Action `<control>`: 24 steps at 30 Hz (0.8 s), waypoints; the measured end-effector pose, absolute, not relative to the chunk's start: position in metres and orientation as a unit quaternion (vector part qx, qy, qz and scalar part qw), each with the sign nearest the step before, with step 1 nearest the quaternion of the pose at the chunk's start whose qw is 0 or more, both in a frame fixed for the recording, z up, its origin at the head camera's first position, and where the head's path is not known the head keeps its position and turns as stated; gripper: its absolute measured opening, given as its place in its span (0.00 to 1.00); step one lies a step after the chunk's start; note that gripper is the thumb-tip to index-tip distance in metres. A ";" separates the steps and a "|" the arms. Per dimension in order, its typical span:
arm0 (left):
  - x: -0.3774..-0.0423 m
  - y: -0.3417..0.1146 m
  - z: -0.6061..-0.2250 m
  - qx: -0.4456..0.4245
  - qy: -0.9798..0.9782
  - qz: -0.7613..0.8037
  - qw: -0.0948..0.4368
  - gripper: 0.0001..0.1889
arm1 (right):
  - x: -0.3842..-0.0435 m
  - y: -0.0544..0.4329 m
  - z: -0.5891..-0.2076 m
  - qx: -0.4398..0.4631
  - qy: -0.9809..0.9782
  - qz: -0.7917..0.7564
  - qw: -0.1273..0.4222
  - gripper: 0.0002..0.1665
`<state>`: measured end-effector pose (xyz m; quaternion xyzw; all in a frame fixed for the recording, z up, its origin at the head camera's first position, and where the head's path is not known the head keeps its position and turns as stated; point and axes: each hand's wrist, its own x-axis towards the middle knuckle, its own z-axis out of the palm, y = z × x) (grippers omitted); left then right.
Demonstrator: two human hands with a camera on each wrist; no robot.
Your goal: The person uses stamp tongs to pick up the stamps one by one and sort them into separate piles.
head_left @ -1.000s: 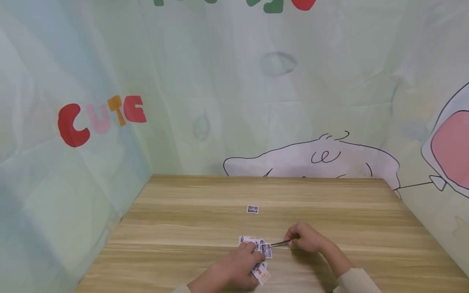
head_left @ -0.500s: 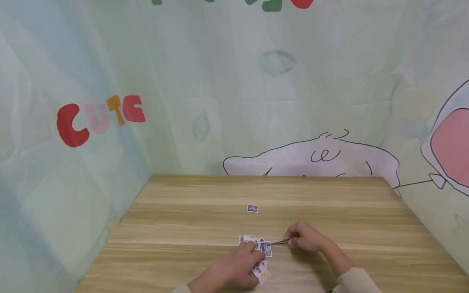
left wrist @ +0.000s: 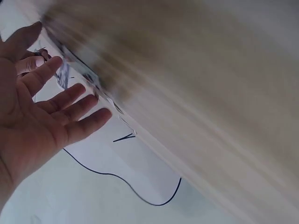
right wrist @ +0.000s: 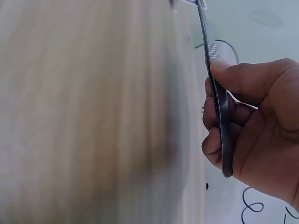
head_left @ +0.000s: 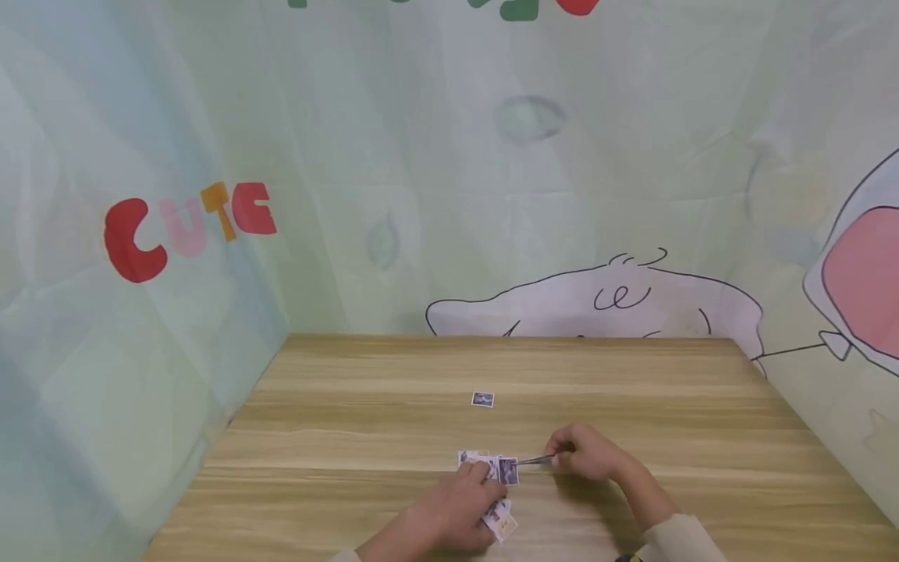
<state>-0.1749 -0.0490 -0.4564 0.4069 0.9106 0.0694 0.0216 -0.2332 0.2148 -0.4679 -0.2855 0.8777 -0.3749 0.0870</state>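
My right hand (head_left: 586, 453) grips slim metal tweezers (right wrist: 219, 102) between thumb and curled fingers. At their tips, in the head view, is a small dark picture card (head_left: 509, 472) with a white border, perhaps a sticker. My left hand (head_left: 456, 507) rests on several similar small cards, its fingers loosely extended. Some cards (head_left: 472, 454) poke out beyond its fingertips, and more cards (head_left: 499, 520) show beside the thumb; the rest are hidden under the hand. In the left wrist view, the left fingers (left wrist: 86, 126) lie spread near the tabletop and card edges.
One more picture card (head_left: 482, 400) lies apart, farther back on the wood-grain table (head_left: 632, 382). Behind the table's far edge hangs a pale green printed cloth (head_left: 393, 156), which also runs along the left and right sides.
The card at the tweezers' tips has shifted slightly away from me and left, toward the cards by the left fingertips. The tweezers have tilted slightly with it; the left hand stays put.
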 end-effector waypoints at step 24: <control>-0.170 -0.065 -0.455 0.400 0.912 0.080 -0.042 0.23 | -0.219 0.241 -0.464 -0.248 0.876 -0.407 0.075 0.06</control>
